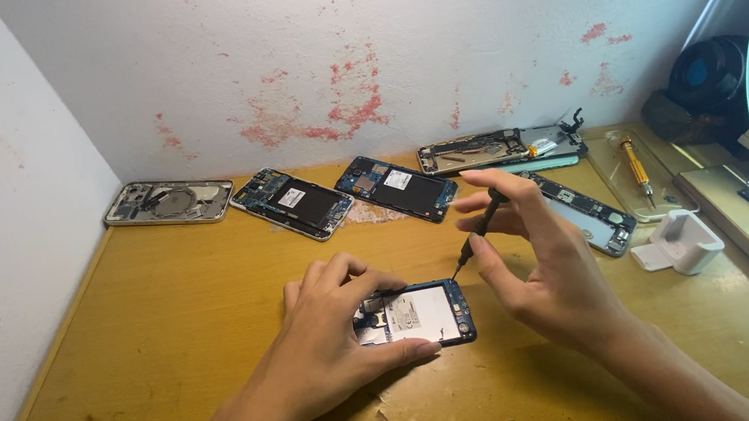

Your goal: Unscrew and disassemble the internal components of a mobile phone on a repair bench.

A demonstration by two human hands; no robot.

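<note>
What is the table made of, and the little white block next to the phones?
The table looks like wood or wood board with a yellowish, slightly glossy finish, scuffed and chipped near the front. The white block seems smooth moulded plastic, with a matte sheen and rounded edges.

table (159,318) – ochre wood | wall (384,26) – white, red blotches | screwdriver (635,159) – yellow
</note>
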